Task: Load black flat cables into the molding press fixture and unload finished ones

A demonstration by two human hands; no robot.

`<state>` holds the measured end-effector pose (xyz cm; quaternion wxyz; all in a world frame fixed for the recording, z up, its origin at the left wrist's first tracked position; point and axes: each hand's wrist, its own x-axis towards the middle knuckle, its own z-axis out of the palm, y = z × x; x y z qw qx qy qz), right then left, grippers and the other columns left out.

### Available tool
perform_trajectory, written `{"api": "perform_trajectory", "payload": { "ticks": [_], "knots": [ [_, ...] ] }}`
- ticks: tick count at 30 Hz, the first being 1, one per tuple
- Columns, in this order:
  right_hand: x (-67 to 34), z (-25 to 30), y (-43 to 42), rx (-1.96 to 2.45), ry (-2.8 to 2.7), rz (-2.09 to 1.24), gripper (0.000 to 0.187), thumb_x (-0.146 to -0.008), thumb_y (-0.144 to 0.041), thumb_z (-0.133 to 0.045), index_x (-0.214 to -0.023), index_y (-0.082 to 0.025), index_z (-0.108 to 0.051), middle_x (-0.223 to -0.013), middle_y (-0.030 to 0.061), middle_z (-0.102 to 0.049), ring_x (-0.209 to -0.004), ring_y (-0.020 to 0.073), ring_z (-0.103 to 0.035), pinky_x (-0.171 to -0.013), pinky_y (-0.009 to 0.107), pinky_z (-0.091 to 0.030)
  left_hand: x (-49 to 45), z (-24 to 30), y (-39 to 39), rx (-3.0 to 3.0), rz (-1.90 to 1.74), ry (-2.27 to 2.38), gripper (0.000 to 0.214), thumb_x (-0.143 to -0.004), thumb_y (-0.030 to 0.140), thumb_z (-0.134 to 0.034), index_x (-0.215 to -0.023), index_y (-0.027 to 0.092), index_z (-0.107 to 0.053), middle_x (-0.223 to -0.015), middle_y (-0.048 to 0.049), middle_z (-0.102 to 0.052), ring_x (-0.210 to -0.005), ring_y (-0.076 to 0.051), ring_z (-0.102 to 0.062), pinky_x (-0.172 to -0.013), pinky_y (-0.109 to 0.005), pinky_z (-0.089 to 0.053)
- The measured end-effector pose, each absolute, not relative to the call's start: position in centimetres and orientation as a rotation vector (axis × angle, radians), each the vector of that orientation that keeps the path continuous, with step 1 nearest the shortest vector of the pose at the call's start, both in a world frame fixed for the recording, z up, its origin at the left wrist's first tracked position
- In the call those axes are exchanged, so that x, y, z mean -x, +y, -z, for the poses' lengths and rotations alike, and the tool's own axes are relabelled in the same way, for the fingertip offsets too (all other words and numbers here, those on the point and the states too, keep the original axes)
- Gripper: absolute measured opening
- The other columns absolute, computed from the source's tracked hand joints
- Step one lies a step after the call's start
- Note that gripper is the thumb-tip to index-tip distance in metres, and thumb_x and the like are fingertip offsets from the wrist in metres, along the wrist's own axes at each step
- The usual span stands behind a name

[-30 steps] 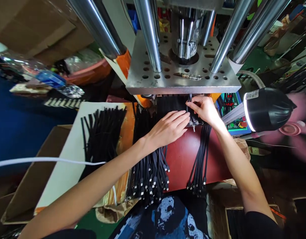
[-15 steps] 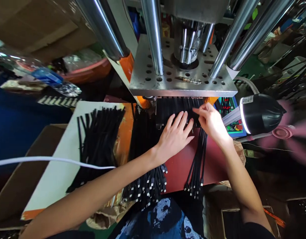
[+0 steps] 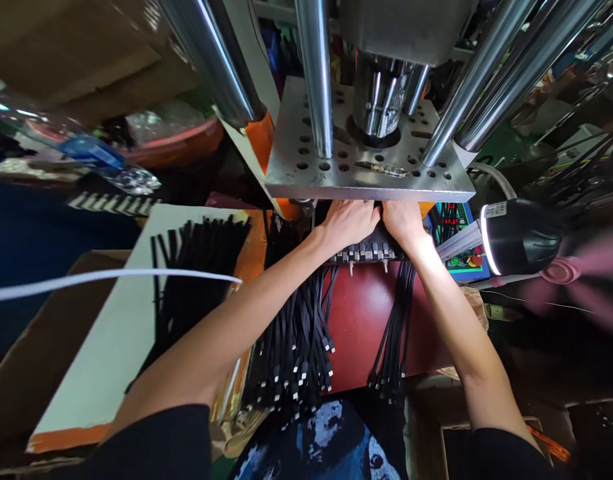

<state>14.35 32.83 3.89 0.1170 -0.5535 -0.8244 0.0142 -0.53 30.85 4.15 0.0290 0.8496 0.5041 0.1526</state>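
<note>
The black fixture [image 3: 378, 239] sits at the centre of the frame, its rear portion under the front edge of the perforated steel press plate [image 3: 306, 181]; a row of small metal blocks [image 3: 369, 253] lines its front edge, with two metal pins projecting below. The left hand [image 3: 350, 221] and right hand [image 3: 402, 220] lie side by side over the fixture, thumbs near each other; the fingertips are concealed by the hands and plate edge, so whether either hand grips a part cannot be told.

The step in hand appears to be manual seating or adjustment of parts in the fixture; the next move would call for confirming alignment, and for both hands to be withdrawn fully before any plate travel.

Below the fixture, a red work surface [image 3: 356, 320] carries a small bundle of black cables [image 3: 392, 327] at its right; a larger cable bundle [image 3: 296, 333], light-tipped, hangs left of centre; further black strands [image 3: 201, 267] lie on a white board [image 3: 91, 347] at left. At right, a lit black lamp [image 3: 524, 237] stands before a control panel [image 3: 466, 257]; a pink fan [image 3: 561, 271] lies beyond.
</note>
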Motion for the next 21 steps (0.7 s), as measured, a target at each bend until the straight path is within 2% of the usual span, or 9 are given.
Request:
{"api": "perform_trajectory", "payload": {
  "ticks": [2,4,7,9,11,12,14,17,21],
  "knots": [
    [-14.2,-4.3,33.8,1.649,-2.357,-0.036,0.042,-0.113,-0.009,-0.029,-0.130,0.004,-0.065,-0.117,0.0199,-0.075,-0.114,0.0224,-0.063,-0.108,0.035,-0.045,0.4,-4.4,32.0,-2.602,-0.515,1.545,0.034,-0.108,0.020,-0.046,-0.124,0.005,-0.072,-0.127,-0.0224,-0.076,-0.119,-0.033,-0.073,-0.109,-0.047,-0.053],
    [-14.4,-4.6,32.9,1.659,-2.336,-0.033,0.041,-0.112,-0.008,-0.029,-0.129,0.005,-0.063,-0.119,0.0206,-0.074,-0.115,0.0228,-0.064,-0.108,0.035,-0.045,1.0,-4.8,31.0,-2.628,-0.553,1.497,0.032,-0.108,0.019,-0.048,-0.126,0.008,-0.072,-0.132,-0.0197,-0.074,-0.122,-0.030,-0.071,-0.112,-0.043,-0.051],
    [-15.5,-3.9,26.5,1.643,-2.254,0.027,0.036,-0.108,-0.008,-0.036,-0.130,-0.004,-0.064,-0.124,0.0202,-0.072,-0.115,0.0277,-0.065,-0.102,0.038,-0.050,3.3,-5.0,24.9,-2.667,-0.641,1.453,0.031,-0.110,0.025,-0.046,-0.126,0.014,-0.071,-0.137,-0.0144,-0.072,-0.129,-0.028,-0.066,-0.113,-0.040,-0.049],
    [-16.5,-2.2,19.6,1.710,-2.079,0.034,0.032,-0.110,-0.022,-0.042,-0.133,-0.010,-0.063,-0.120,0.0173,-0.070,-0.107,0.0289,-0.067,-0.092,0.039,-0.054,5.4,-4.4,18.9,-2.553,-0.625,1.668,0.033,-0.111,0.034,-0.047,-0.103,0.016,-0.074,-0.111,-0.0109,-0.077,-0.107,-0.027,-0.072,-0.093,-0.037,-0.054],
    [-17.3,0.1,12.4,1.839,-1.962,-0.074,0.037,-0.112,-0.043,-0.048,-0.129,-0.014,-0.062,-0.112,0.0151,-0.071,-0.097,0.0300,-0.068,-0.083,0.041,-0.055,7.2,-3.2,13.7,-2.300,-0.326,1.943,0.037,-0.106,0.049,-0.057,-0.092,0.018,-0.071,-0.091,-0.0085,-0.075,-0.080,-0.026,-0.072,-0.070,-0.035,-0.049],
    [-17.4,1.3,9.3,1.921,-1.924,-0.106,0.045,-0.110,-0.054,-0.050,-0.128,-0.013,-0.061,-0.109,0.0161,-0.070,-0.096,0.0319,-0.067,-0.081,0.042,-0.055,8.0,-2.4,11.8,-2.217,-0.180,1.969,0.037,-0.105,0.049,-0.060,-0.087,0.018,-0.070,-0.088,-0.0085,-0.075,-0.077,-0.026,-0.071,-0.066,-0.034,-0.046],
    [-17.2,3.5,4.9,2.078,-1.865,-0.098,0.054,-0.109,-0.063,-0.045,-0.120,-0.012,-0.062,-0.107,0.0194,-0.068,-0.099,0.0356,-0.065,-0.080,0.046,-0.054,8.9,-1.0,9.8,-2.070,-0.021,1.914,0.032,-0.103,0.040,-0.061,-0.080,0.019,-0.069,-0.087,-0.0074,-0.075,-0.076,-0.024,-0.070,-0.066,-0.032,-0.042],
    [-16.7,5.4,3.1,2.162,-1.850,-0.091,0.052,-0.112,-0.059,-0.035,-0.106,-0.015,-0.064,-0.103,0.0189,-0.066,-0.099,0.0353,-0.062,-0.081,0.046,-0.051,9.4,0.2,10.1,-1.852,-0.174,1.805,0.029,-0.099,0.028,-0.060,-0.071,0.020,-0.064,-0.081,-0.0048,-0.070,-0.075,-0.021,-0.066,-0.068,-0.031,-0.039],
    [-18.2,5.1,4.7,2.082,-1.818,-0.328,0.046,-0.112,-0.052,-0.040,-0.088,-0.021,-0.063,-0.090,0.0098,-0.064,-0.086,0.0276,-0.061,-0.077,0.040,-0.047,9.7,-0.4,10.9,-1.600,-0.433,1.558,0.031,-0.095,0.037,-0.060,-0.070,0.019,-0.063,-0.065,0.0005,-0.061,-0.063,-0.015,-0.058,-0.064,-0.027,-0.042]
  ]
}}
